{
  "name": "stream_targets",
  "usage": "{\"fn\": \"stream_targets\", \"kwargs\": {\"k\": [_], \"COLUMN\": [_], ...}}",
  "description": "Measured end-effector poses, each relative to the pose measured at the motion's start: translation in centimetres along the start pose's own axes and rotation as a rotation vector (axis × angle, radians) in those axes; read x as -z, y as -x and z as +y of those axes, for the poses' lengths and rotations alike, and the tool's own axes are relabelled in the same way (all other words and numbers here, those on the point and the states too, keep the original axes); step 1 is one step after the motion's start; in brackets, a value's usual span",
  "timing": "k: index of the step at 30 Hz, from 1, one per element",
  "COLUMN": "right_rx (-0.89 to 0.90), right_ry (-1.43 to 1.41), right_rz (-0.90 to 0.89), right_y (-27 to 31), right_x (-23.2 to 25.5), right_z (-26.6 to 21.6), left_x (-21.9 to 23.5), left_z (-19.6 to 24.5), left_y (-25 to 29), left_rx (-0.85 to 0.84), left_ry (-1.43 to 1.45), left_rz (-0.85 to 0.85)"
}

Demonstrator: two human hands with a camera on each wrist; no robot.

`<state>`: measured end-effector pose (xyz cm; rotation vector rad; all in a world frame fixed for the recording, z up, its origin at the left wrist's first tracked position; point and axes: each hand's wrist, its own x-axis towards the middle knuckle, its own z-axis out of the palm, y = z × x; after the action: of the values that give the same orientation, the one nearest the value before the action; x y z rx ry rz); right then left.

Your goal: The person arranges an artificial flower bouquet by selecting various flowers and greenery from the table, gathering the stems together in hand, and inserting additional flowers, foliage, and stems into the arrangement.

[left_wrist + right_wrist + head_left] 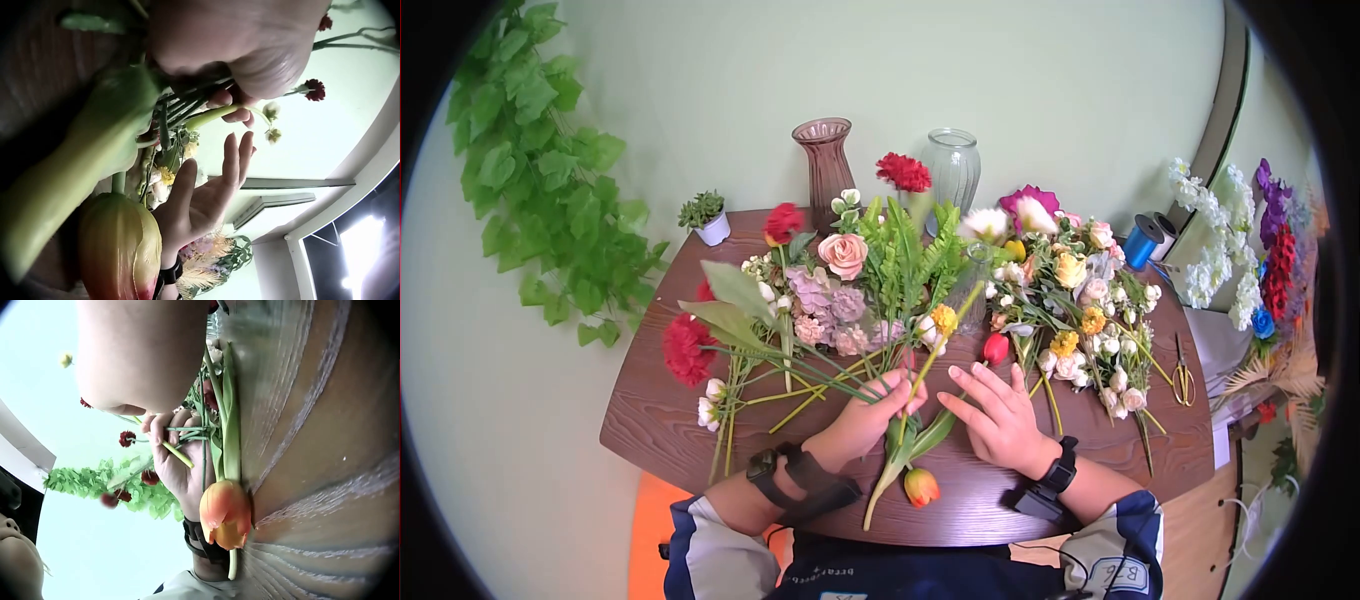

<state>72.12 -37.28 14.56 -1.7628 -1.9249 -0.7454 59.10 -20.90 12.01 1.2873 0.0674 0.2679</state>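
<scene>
Bundle of thin green stems (825, 378): long axis diagonal, running from the left hand (865, 420) out leftward and away from the person, above the table (660, 420). Bundle sits in left fingers and thumb, which pinch it. Exact stem count can't be told, they overlap. One thicker pale stem (973, 298) crosses at the same fingers, tilted up to the right; can't tell which bloom it carries.

Right hand (1000, 415): fingers spread, thumb apart, holding nothing, just beside the stems.

One orange tulip (921, 487) lies on the table near the left hand, bloom toward the person. One red tulip bud (996, 348) just beyond the right fingertips.

Red carnations (690, 350): four heads in head view, one partly hidden by a leaf.

Back edge: one tinted vase (825, 165), one taller-standing clear vase (955, 175). Left, one potted plant (712, 228). Right, one blue spool (1141, 242), one pair of scissors (1184, 385).
</scene>
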Motion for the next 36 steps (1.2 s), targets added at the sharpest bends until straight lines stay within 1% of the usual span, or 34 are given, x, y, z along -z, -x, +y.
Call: {"fn": "stream_targets", "kwargs": {"k": [2, 3, 4, 6, 7, 9, 10, 12, 13, 15, 16, 18, 20, 22, 24, 25, 27, 28, 30, 31, 32, 34, 36], "right_rx": [-0.016, -0.027, -0.038, -0.048, -0.058, -0.064, -0.071, -0.072, -0.075, -0.074, -0.072, -0.067, -0.062, -0.049, -0.020, 0.008, 0.038, 0.068, 0.085, 0.104, 0.122, 0.120, 0.206], "right_ry": [-0.042, -0.066, -0.093, -0.117, -0.138, -0.176, -0.208, -0.220, -0.229, -0.236, -0.242, -0.259, -0.279, -0.365, -0.423, -0.481, -0.520, -0.559, -0.565, -0.587, -0.609, -0.613, -0.540], "right_rz": [-0.016, -0.016, -0.017, -0.032, -0.045, -0.062, -0.076, -0.081, -0.086, -0.089, -0.093, -0.085, -0.081, -0.148, -0.137, -0.125, -0.112, -0.099, -0.092, -0.142, -0.190, -0.153, -0.155], "right_y": [-0.1, -0.1, -0.1, -0.2, -0.3, -0.4, -0.4, -0.4, -0.4, -0.4, -0.4, -0.5, -0.6, -0.7, -0.7, -0.7, -0.2, 0.0, -0.1, 0.2, 0.3, 0.1, 0.0], "right_x": [0.0, 0.0, 0.0, 0.0, 0.0, -0.1, -0.1, -0.1, -0.1, -0.2, -0.2, -0.3, -0.2, 0.0, -0.1, -0.1, -0.5, -0.7, -0.8, -0.8, -0.8, -0.6, -0.4], "right_z": [0.1, 0.1, 0.1, 0.1, 0.2, 0.3, 0.3, 0.4, 0.4, 0.4, 0.5, 0.5, 0.5, 0.4, 0.6, 0.6, 0.8, 0.9, 1.0, 1.1, 1.1, 0.9, 0.9], "left_x": [0.0, 0.5, 0.8, 1.4, 1.6, 1.8, 1.6, 1.0, 1.1, 1.3, 1.3, 1.3, 1.1, 1.1, 1.1, 1.0, 0.8, 0.8, 0.9, 0.8, 0.8, 0.5, 0.4], "left_z": [-0.1, -0.1, -0.3, -0.9, -1.4, -2.4, -2.0, -0.7, -0.5, -0.2, -0.2, -0.2, -0.3, -0.2, 0.1, 0.4, 0.8, 0.9, 0.7, 0.6, 0.8, 1.5, 1.2], "left_y": [-0.2, -0.1, -0.2, -0.1, -0.3, -0.5, -0.3, 0.2, 0.4, 0.7, 0.7, 0.6, 0.6, 0.7, 0.9, 0.9, 0.8, 0.7, 0.5, 0.5, 0.4, 0.3, 0.4], "left_rx": [-0.061, -0.088, -0.088, -0.133, -0.131, -0.335, -0.334, -0.211, -0.212, -0.038, -0.039, -0.064, -0.056, -0.048, 0.041, 0.041, 0.167, 0.166, 0.163, 0.106, 0.108, 0.379, 0.369], "left_ry": [0.097, 0.070, 0.070, 0.179, 0.181, 0.126, 0.126, 0.223, 0.223, 0.295, 0.295, 0.188, 0.141, 0.094, -0.098, -0.097, -0.236, -0.236, -0.456, -0.438, -0.440, -0.446, -0.428], "left_rz": [0.061, 0.028, 0.031, -0.017, -0.012, -0.130, -0.128, -0.192, -0.191, -0.147, -0.147, -0.078, -0.066, -0.055, -0.060, -0.060, -0.147, -0.146, -0.289, -0.304, -0.306, -0.310, -0.292]}}
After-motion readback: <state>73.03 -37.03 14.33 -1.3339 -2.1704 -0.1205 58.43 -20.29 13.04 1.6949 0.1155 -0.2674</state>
